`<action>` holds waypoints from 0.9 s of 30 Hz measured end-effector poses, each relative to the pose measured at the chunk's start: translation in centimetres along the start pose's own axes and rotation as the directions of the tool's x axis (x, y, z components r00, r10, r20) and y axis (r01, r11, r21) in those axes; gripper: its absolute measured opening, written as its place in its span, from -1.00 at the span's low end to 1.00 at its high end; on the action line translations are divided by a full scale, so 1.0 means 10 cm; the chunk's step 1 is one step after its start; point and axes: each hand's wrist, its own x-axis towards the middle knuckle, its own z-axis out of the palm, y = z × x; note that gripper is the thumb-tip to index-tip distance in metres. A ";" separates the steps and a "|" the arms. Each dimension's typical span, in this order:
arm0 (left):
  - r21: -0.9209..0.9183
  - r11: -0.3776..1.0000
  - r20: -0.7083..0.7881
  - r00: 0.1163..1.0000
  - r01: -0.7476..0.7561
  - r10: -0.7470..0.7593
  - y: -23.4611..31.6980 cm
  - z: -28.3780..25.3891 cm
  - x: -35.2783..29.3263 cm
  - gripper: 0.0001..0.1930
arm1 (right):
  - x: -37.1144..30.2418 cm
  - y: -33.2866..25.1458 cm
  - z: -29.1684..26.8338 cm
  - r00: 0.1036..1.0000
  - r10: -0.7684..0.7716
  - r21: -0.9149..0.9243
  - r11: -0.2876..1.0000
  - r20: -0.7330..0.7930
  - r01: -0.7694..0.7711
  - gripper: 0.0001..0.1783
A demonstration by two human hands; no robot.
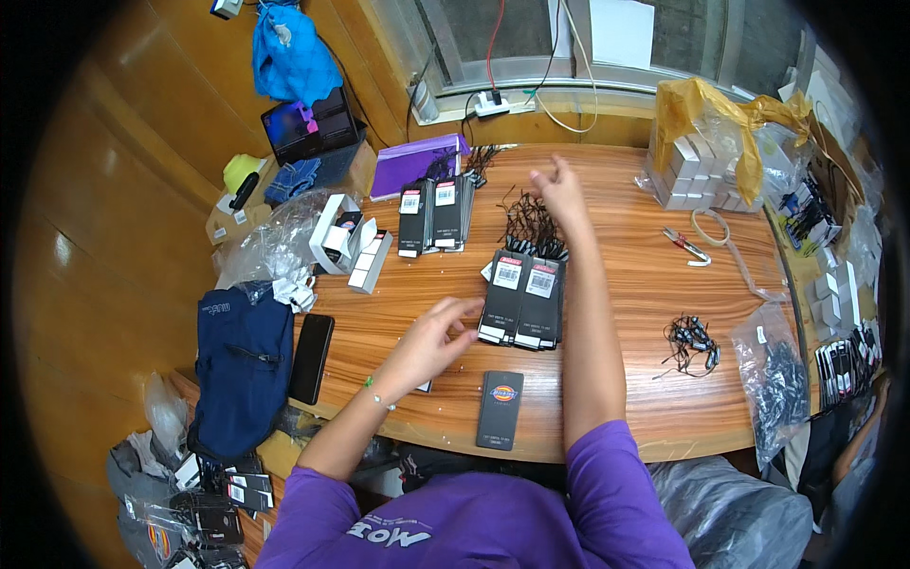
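Two side-by-side stacks of black hang tags (519,308) with white and red barcode labels lie in front of me, their black strings (531,223) bunched beyond them. At the lower left corner of these stacks is my left hand (438,339), fingers apart and the tips close against the tag edges. My right hand (561,194) is raised beyond the stacks, beside the strings, with its fingers apart and nothing visible in them. A single black tag (500,410) with an oval emblem lies near the table's front edge. Part of another tag shows under my left wrist.
Two more tag stacks (436,216) lie at the back beside a purple packet (417,163). White boxes (365,256), a black phone (311,358) and a blue bag (245,365) are left. Red-handled snips (687,247), a string bundle (692,343) and plastic bags (770,375) are right.
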 end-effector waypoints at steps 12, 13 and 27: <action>0.086 0.995 0.201 0.979 -0.056 0.038 -0.05 0.36 -0.37 -0.30 | -1.49 -1.29 -1.10 0.797 -0.012 -0.471 0.802 0.603 0.368 -0.66; 0.071 0.995 0.217 0.975 -0.065 0.048 -0.07 0.36 -0.38 -0.30 | -1.63 -1.25 -1.22 0.776 0.189 -0.608 0.738 0.602 0.292 -0.66; -0.619 0.727 0.270 0.949 0.299 -0.160 -0.20 0.39 -0.51 -0.70 | -2.23 -0.36 -1.38 0.893 0.376 -0.428 0.869 0.248 -0.248 -0.73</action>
